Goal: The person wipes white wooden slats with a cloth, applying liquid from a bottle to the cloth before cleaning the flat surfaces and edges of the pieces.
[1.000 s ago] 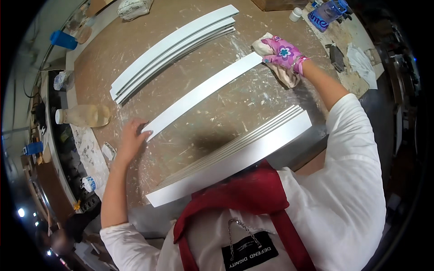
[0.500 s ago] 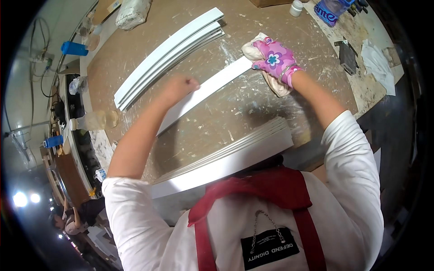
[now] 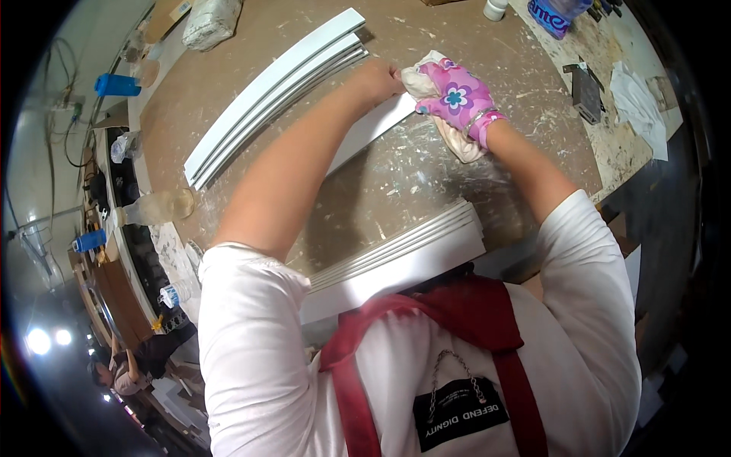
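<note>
A long white strip lies slantwise on the brown worktable. My right hand, in a pink flowered glove, grips a cream cloth against the strip's far right end. Close beside it, my bare left hand has curled fingers at that same end, almost meeting the cloth. Whether those fingers pinch the strip or the cloth edge is hidden. My left forearm covers the strip's left part. Beyond it, several white strips lie stacked, and another fanned stack rests at the near edge by my body.
At the right are a dark metal tool, a white rag, a blue-purple package and a small white jar. A cloudy plastic bottle lies at the left edge. Someone else is at the far lower left.
My left hand has moved from the strip's middle up and right to its far end, next to my gloved right hand. The right hand with the cloth stays at nearly the same spot.
</note>
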The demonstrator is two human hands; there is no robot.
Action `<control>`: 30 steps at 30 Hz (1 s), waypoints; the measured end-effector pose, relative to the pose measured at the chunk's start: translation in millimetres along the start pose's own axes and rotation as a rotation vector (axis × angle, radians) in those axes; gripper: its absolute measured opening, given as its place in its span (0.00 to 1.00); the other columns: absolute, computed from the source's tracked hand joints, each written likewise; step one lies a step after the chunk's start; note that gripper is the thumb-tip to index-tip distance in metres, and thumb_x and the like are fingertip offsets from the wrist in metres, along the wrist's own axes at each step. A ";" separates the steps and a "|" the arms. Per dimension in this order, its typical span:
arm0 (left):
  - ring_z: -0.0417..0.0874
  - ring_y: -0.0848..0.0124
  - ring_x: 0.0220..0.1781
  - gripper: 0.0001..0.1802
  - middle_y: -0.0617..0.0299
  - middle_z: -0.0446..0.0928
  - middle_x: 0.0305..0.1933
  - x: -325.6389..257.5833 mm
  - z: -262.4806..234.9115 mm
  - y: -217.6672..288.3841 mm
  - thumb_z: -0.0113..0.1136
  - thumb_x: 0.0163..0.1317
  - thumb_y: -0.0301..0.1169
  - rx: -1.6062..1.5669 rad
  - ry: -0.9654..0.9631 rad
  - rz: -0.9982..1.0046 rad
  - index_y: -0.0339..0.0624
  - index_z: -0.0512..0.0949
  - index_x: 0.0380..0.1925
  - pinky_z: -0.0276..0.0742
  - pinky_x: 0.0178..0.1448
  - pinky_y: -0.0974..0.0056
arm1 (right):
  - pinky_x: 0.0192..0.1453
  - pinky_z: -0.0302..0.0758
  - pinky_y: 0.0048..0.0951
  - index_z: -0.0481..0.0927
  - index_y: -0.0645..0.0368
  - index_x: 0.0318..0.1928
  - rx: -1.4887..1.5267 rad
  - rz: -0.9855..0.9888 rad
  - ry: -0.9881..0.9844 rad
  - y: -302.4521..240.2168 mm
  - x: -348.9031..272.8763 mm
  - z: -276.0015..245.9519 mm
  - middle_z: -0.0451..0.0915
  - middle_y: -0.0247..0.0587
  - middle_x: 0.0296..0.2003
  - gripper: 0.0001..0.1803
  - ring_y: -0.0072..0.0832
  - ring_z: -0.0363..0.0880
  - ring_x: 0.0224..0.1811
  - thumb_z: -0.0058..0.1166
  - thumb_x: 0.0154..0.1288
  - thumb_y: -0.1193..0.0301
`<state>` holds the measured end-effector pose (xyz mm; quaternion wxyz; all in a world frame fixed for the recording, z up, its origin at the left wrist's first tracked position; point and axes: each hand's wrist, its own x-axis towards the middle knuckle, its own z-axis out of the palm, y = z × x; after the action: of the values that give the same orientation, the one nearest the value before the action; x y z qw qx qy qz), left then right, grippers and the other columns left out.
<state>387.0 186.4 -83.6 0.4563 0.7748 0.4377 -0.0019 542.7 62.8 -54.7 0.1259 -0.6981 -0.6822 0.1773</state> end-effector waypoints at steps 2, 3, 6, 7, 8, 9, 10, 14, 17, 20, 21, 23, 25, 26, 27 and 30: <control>0.72 0.77 0.28 0.07 0.65 0.76 0.28 -17.6 -15.0 5.2 0.59 0.57 0.29 -0.053 0.056 0.156 0.35 0.78 0.31 0.70 0.36 0.69 | 0.59 0.71 0.41 0.70 0.53 0.58 0.027 -0.005 0.027 5.9 -0.6 1.1 0.73 0.48 0.54 0.32 0.46 0.72 0.57 0.61 0.55 0.54; 0.74 0.76 0.31 0.08 0.63 0.77 0.32 -31.0 -30.8 -0.3 0.56 0.60 0.28 -0.092 0.125 0.218 0.33 0.77 0.34 0.72 0.39 0.69 | 0.59 0.70 0.41 0.69 0.53 0.59 0.056 -0.018 0.043 6.1 -1.4 2.5 0.72 0.49 0.55 0.32 0.46 0.72 0.57 0.60 0.56 0.54; 0.76 0.75 0.41 0.09 0.62 0.78 0.36 -95.7 -101.3 -33.7 0.50 0.64 0.28 0.150 0.184 0.116 0.36 0.78 0.37 0.72 0.48 0.69 | 0.61 0.69 0.41 0.68 0.53 0.60 0.017 -0.024 0.097 7.2 -4.5 5.8 0.71 0.50 0.57 0.32 0.47 0.71 0.58 0.58 0.58 0.54; 0.76 0.75 0.41 0.09 0.62 0.78 0.37 -128.2 -115.7 -49.6 0.51 0.64 0.29 0.205 0.172 0.074 0.36 0.77 0.39 0.72 0.49 0.69 | 0.63 0.68 0.40 0.67 0.53 0.62 0.023 0.011 0.035 9.7 -2.2 5.0 0.69 0.51 0.59 0.31 0.47 0.70 0.60 0.55 0.61 0.54; 0.76 0.75 0.40 0.10 0.63 0.78 0.37 -163.5 -126.6 -65.6 0.52 0.64 0.30 0.259 0.159 0.028 0.36 0.77 0.40 0.72 0.49 0.69 | 0.63 0.68 0.40 0.67 0.53 0.62 0.032 -0.003 0.024 8.3 -3.5 2.4 0.69 0.51 0.59 0.31 0.47 0.70 0.60 0.55 0.61 0.54; 0.76 0.74 0.42 0.12 0.62 0.78 0.39 -199.1 -130.3 -84.5 0.55 0.62 0.32 0.219 0.123 -0.062 0.37 0.76 0.43 0.72 0.50 0.68 | 0.63 0.67 0.41 0.67 0.52 0.62 0.015 -0.005 0.022 5.6 -4.0 -1.2 0.69 0.51 0.60 0.31 0.47 0.69 0.61 0.54 0.61 0.54; 0.76 0.72 0.43 0.16 0.61 0.77 0.41 -236.3 -129.3 -104.1 0.59 0.61 0.34 0.179 0.092 -0.155 0.39 0.75 0.47 0.72 0.51 0.68 | 0.64 0.67 0.41 0.66 0.52 0.63 0.000 -0.014 0.020 3.8 -4.4 -0.5 0.69 0.51 0.60 0.31 0.47 0.68 0.61 0.53 0.62 0.54; 0.75 0.61 0.52 0.31 0.53 0.74 0.52 -334.7 -92.7 -168.7 0.69 0.52 0.37 0.295 0.168 -0.197 0.40 0.71 0.55 0.71 0.57 0.62 | 0.62 0.69 0.41 0.68 0.52 0.61 -0.071 -0.100 0.182 11.0 -6.3 18.4 0.71 0.50 0.58 0.28 0.46 0.71 0.59 0.51 0.64 0.55; 0.73 0.54 0.58 0.35 0.49 0.71 0.55 -353.1 -79.2 -182.8 0.70 0.49 0.39 0.273 0.241 -0.163 0.41 0.70 0.56 0.70 0.61 0.58 | 0.65 0.66 0.41 0.67 0.53 0.62 -0.104 -0.097 0.180 19.5 -4.0 23.6 0.71 0.52 0.58 0.28 0.47 0.68 0.62 0.51 0.64 0.54; 0.73 0.53 0.58 0.32 0.49 0.72 0.53 -353.1 -67.2 -182.6 0.70 0.47 0.37 0.268 0.291 -0.193 0.41 0.73 0.54 0.70 0.61 0.58 | 0.66 0.65 0.40 0.68 0.54 0.60 -0.040 -0.090 0.137 14.7 -1.0 22.1 0.71 0.52 0.58 0.28 0.47 0.67 0.63 0.51 0.64 0.54; 0.75 0.54 0.55 0.30 0.50 0.73 0.51 -354.8 -65.5 -186.1 0.70 0.48 0.36 0.290 0.307 -0.167 0.41 0.74 0.53 0.71 0.59 0.57 | 0.65 0.65 0.40 0.69 0.54 0.60 0.005 -0.092 0.124 6.0 -1.5 19.1 0.72 0.52 0.57 0.27 0.47 0.68 0.62 0.51 0.64 0.55; 0.77 0.56 0.52 0.29 0.50 0.75 0.49 -359.7 -62.2 -191.0 0.70 0.48 0.35 0.304 0.331 -0.122 0.42 0.75 0.52 0.73 0.56 0.57 | 0.62 0.66 0.37 0.71 0.59 0.58 0.088 -0.155 0.159 10.3 1.7 18.1 0.75 0.50 0.51 0.26 0.43 0.72 0.57 0.54 0.63 0.59; 0.81 0.63 0.41 0.21 0.53 0.78 0.41 -366.2 -64.2 -194.1 0.63 0.58 0.37 -0.075 0.328 -0.152 0.38 0.76 0.48 0.77 0.48 0.60 | 0.62 0.66 0.36 0.71 0.60 0.57 0.241 -0.050 0.079 18.2 4.8 -1.2 0.75 0.49 0.49 0.25 0.40 0.72 0.55 0.54 0.64 0.60; 0.81 0.63 0.41 0.21 0.53 0.78 0.41 -368.9 -72.2 -189.4 0.63 0.58 0.37 -0.084 0.334 -0.140 0.38 0.76 0.48 0.77 0.48 0.60 | 0.61 0.66 0.35 0.71 0.62 0.57 0.409 0.058 -0.003 15.5 5.6 -11.5 0.76 0.48 0.47 0.25 0.36 0.72 0.54 0.55 0.64 0.61; 0.81 0.67 0.39 0.19 0.54 0.78 0.41 -370.2 -84.0 -182.8 0.58 0.62 0.37 -0.458 0.206 -0.264 0.36 0.75 0.48 0.78 0.45 0.64 | 0.54 0.70 0.27 0.71 0.63 0.56 0.625 0.242 0.101 16.5 5.7 -18.7 0.77 0.43 0.43 0.24 0.28 0.74 0.48 0.55 0.65 0.61; 0.82 0.70 0.34 0.20 0.53 0.79 0.37 -374.5 -83.7 -193.5 0.44 0.71 0.40 -1.012 0.077 -0.361 0.32 0.73 0.46 0.80 0.37 0.71 | 0.36 0.78 0.17 0.72 0.57 0.57 0.593 0.041 0.129 -4.4 7.6 -38.1 0.80 0.38 0.42 0.24 0.23 0.80 0.37 0.55 0.66 0.59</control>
<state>-8.7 31.3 -20.6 0.7488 0.3700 0.5263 0.1592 554.6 73.1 -19.0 0.3637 -0.6543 -0.5770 0.3267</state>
